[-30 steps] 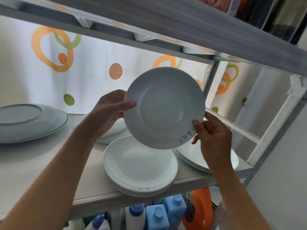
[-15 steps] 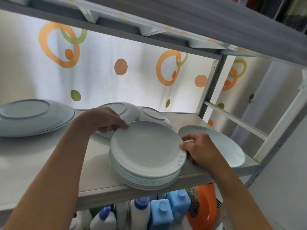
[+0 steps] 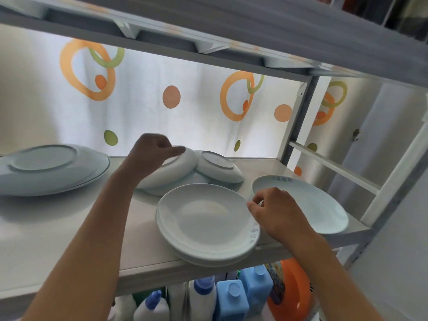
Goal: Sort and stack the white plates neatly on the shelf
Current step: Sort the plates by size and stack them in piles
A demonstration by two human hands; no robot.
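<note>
A stack of white plates [image 3: 203, 216] sits face up at the front edge of the shelf board [image 3: 58, 239]. To its right lies another white plate [image 3: 312, 205] with faint print on the rim. My right hand [image 3: 275, 212] is between the two, its fingertips pinched at the left rim of that right plate. Behind the stack, two white dishes lie upside down: one [image 3: 178, 167] leaning on a plate below it, the other [image 3: 217, 167] beside it. My left hand [image 3: 152, 151] rests on top of the first upturned dish, blurred, fingers curled.
A large upturned plate [image 3: 51, 167] lies at the left of the shelf. The upper shelf [image 3: 231, 26] hangs close overhead. A grey post [image 3: 298, 119] and white rails close the right side. Blue and white bottles [image 3: 231, 297] and an orange container [image 3: 291, 295] stand below.
The plate held up in both hands was laid on the front stack. My left hand then moved back to the upturned dish, and my right hand shifted to the right plate's rim.
</note>
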